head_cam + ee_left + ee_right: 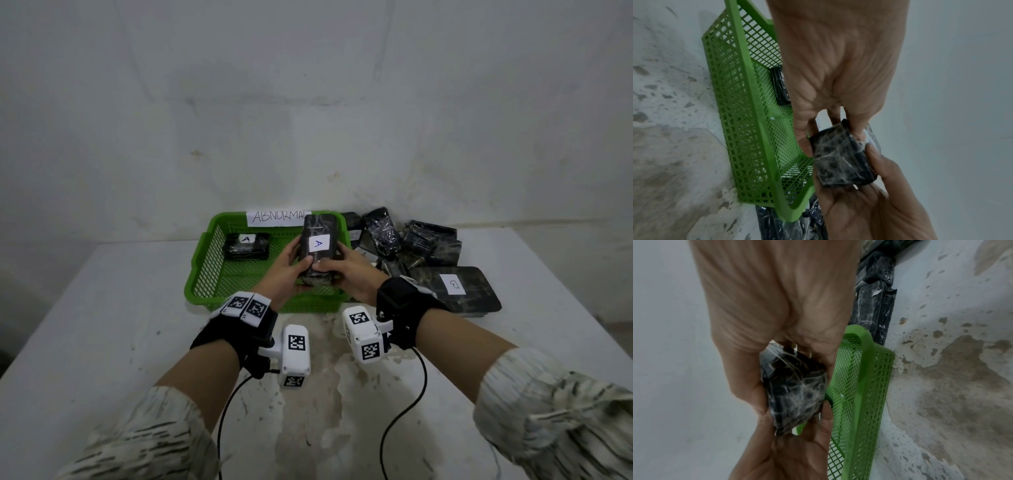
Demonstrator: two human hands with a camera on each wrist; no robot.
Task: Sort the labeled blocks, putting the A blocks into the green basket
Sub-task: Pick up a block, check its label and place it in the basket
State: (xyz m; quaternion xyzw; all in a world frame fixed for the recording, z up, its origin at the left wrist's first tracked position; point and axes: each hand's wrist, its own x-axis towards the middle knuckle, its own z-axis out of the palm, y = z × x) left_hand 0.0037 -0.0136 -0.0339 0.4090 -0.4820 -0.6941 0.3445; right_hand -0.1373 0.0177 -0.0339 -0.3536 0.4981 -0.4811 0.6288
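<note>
Head view: dark marbled A block (317, 250), plastic-wrapped.

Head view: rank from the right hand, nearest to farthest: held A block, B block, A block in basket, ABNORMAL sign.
1. Held A block, gripped by the right hand and the left hand.
2. B block, on its right.
3. A block in basket, far left corner of the basket.
4. ABNORMAL sign, back rim; close to 3.

The green basket (205, 270) is matt plastic mesh; the held A block (317, 250) wears glossy, crinkled film (paper label); the tabletop (102, 342) is rough and blotched.
</note>
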